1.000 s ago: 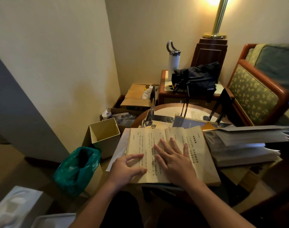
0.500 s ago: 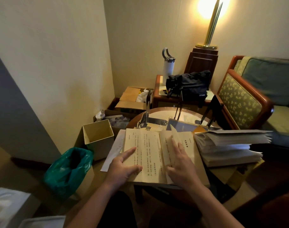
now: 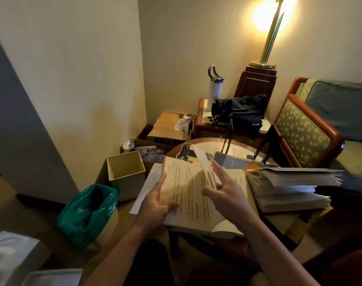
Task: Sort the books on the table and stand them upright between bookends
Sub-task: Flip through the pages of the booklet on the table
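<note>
**Open book under both hands at near edge of round table**

Armchair (image 3: 303, 133), green patterned side panel and wood frame, sits right of the table. Round wooden table (image 3: 233, 144) carries everything task-related; far half shows a pale top.

Side table (image 3: 202, 120) beyond the far edge holds a black bag (image 3: 241, 110) and a white bottle (image 3: 214, 90). Brass lamp pole (image 3: 272, 36) stands behind on a dark wooden base, lit.

Left of the table, off its edge: green bin bag (image 3: 87, 211), cream open box (image 3: 125, 174), cardboard boxes (image 3: 165, 129) toward the corner.

Stack of loose-paged books (image 3: 289, 188) at the table's right edge, lying flat, pages fanned. Blue book (image 3: 231, 162) flat behind it, partly covered.

Open yellowed book (image 3: 188, 195) at the near edge, flat, overhanging toward the person. One page (image 3: 202, 162) stands up mid-turn, blurred.

Three black bookends (image 3: 266, 145) upright along the far edge, nothing between them.

Left hand (image 3: 157, 203): fingers spread, thumb pressing the left page, palm under the left edge. Right hand (image 3: 223, 193): open, fingers splayed at the spine, touching the raised leaves; gripping nothing firmly that I can see.
</note>
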`<action>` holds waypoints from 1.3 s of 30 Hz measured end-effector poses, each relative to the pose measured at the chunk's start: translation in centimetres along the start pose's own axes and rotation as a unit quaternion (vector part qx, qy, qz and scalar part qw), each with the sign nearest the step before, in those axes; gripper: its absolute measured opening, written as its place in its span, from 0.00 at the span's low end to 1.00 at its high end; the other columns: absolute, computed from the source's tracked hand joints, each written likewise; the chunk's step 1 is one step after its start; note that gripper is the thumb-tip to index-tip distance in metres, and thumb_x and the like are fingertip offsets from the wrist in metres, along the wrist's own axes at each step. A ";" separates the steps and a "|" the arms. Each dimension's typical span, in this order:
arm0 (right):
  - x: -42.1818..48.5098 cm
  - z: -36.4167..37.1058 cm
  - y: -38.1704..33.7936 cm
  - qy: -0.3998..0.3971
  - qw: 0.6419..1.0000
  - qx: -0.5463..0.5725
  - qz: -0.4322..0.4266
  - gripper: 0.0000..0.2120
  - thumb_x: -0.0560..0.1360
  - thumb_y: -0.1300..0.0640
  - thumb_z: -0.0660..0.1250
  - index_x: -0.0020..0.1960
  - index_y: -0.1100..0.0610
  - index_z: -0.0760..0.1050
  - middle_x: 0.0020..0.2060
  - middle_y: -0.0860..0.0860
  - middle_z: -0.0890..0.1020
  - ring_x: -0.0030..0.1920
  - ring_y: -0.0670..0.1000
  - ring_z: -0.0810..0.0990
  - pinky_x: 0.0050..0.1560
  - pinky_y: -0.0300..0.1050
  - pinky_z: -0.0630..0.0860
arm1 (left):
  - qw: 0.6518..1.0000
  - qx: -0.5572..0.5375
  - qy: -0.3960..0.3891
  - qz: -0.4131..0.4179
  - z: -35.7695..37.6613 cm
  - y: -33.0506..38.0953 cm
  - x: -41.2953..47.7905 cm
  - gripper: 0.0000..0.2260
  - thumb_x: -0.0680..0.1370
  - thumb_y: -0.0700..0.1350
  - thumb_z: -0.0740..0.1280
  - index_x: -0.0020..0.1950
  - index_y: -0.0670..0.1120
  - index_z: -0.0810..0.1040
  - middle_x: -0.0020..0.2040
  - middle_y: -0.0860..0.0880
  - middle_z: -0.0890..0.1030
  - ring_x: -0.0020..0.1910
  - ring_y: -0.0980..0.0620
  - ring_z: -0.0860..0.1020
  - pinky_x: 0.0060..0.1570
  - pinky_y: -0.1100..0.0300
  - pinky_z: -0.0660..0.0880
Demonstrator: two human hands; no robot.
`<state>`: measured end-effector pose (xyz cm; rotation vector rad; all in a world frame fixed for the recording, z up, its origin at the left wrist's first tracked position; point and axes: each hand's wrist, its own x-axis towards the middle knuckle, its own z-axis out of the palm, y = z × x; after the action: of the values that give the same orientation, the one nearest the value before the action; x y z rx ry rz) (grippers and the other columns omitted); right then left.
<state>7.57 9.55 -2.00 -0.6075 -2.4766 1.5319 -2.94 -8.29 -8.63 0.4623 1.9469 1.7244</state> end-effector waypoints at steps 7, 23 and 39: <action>0.0 4.4 -0.5 -0.115 0.990 -0.075 -0.026 0.39 0.78 0.34 0.57 0.81 0.45 0.44 0.78 0.49 0.63 0.73 0.54 0.68 0.67 0.48 0.71 | 0.996 -0.083 0.041 -0.001 0.3 0.9 0.2 0.21 0.85 0.50 0.56 0.75 0.66 0.58 0.68 0.56 0.70 0.61 0.49 0.76 0.53 0.51 0.81; 4.9 3.0 8.1 -0.080 0.878 -0.460 -0.104 0.29 0.78 0.29 0.40 0.77 0.31 0.37 0.79 0.44 0.34 0.77 0.53 0.29 0.75 0.67 0.32 | 0.992 0.128 0.000 -0.009 -0.2 -0.9 0.4 0.31 0.74 0.47 0.76 0.72 0.66 0.68 0.65 0.60 0.64 0.53 0.62 0.70 0.36 0.68 0.77; 4.7 3.1 9.3 -0.064 0.899 -0.418 -0.116 0.24 0.78 0.27 0.38 0.73 0.24 0.40 0.77 0.38 0.32 0.74 0.47 0.23 0.73 0.61 0.25 | 0.973 0.224 0.057 -0.007 0.8 0.9 10.4 0.08 0.77 0.51 0.72 0.56 0.59 0.83 0.65 0.52 0.79 0.45 0.66 0.72 0.36 0.69 0.70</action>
<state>4.61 12.57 -11.97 -0.2794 -3.1145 0.3704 -11.10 -1.77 -9.23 0.5103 2.4237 1.3184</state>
